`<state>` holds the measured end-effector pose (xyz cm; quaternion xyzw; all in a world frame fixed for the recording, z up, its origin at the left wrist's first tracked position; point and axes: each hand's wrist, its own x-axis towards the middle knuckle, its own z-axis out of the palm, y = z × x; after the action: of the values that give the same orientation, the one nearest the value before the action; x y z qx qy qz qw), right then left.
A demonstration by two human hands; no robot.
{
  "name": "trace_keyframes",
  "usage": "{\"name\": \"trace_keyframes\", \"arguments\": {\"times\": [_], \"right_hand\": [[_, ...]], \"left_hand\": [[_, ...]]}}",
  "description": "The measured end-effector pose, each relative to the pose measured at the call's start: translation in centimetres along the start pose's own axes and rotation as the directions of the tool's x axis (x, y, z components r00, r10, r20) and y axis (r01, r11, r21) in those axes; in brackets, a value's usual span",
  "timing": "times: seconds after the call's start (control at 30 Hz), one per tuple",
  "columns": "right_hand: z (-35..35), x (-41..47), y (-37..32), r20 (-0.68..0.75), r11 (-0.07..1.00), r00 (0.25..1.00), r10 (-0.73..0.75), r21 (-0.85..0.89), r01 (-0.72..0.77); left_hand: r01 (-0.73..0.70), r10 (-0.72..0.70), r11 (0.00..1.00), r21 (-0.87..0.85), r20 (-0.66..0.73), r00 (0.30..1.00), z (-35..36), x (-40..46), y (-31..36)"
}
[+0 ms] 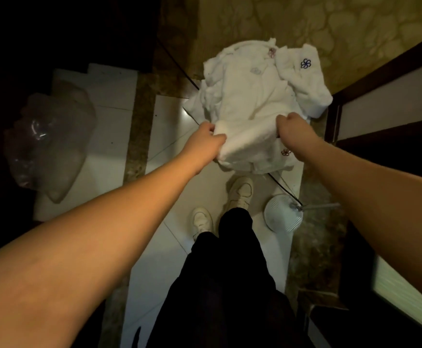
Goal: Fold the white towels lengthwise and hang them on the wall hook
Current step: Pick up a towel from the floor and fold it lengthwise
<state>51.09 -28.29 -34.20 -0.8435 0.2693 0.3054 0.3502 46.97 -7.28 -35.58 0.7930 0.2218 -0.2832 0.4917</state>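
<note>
Just above the frame's centre, the left hand (208, 139) and right hand (290, 130) each clench the near edge of one white towel (250, 144) atop the heap of towels (252, 94), so lifting carelessly could drag its neighbours along.

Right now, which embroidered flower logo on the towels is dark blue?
The flower logo at the pile's far right edge, on the towel; the other visible logos are reddish or pale.

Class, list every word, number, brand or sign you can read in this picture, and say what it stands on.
No readable words or numbers.
Dark blue flower emblem on a white towel: a sign, no letters.
Small reddish flower emblem on the towel held by both hands: no letters.
Shoes: markings too blurred.
</note>
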Motion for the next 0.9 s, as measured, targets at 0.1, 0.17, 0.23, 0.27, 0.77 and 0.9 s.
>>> {"name": "trace_keyframes", "arguments": {"times": [0.1,0.17,0.23,0.27,0.77,0.9], "right_hand": [[-0.5,-4.0,-0.5,-0.044,0.992,0.996,-0.075,-0.109,0.069],[-0.4,-6.4,-0.4,-0.041,0.979,0.993,-0.11,-0.176,0.101],[-0.1,-9.0,0.2,-0.024,0.969,0.994,-0.103,-0.23,0.095],[0.1,-10.6,0.6,-0.01,0.962,0.993,-0.119,-0.25,0.113],[1.7,-38.9,6.9,0.224,0.93,0.919,-0.325,-0.101,0.354],[3.5,-47.1,6.8,0.317,0.881,0.859,-0.403,-0.121,0.458]], "left_hand": [[-0.1,0.101,0.995,0.013,-0.068,0.993,-1.2,-4.7,0.4],[-0.174,0.172,0.985,-0.021,-0.062,0.983,-2.1,-8.0,0.1],[-0.215,0.213,0.974,-0.067,-0.029,0.977,-2.7,-11.6,-0.5],[-0.223,0.225,0.971,-0.089,0.003,0.974,-3.0,-13.6,-1.0],[-0.393,0.475,0.871,0.296,-0.297,0.828,-5.8,-48.3,-8.9],[-0.367,0.49,0.863,0.346,-0.402,0.773,-8.0,-56.6,-11.6]]}}
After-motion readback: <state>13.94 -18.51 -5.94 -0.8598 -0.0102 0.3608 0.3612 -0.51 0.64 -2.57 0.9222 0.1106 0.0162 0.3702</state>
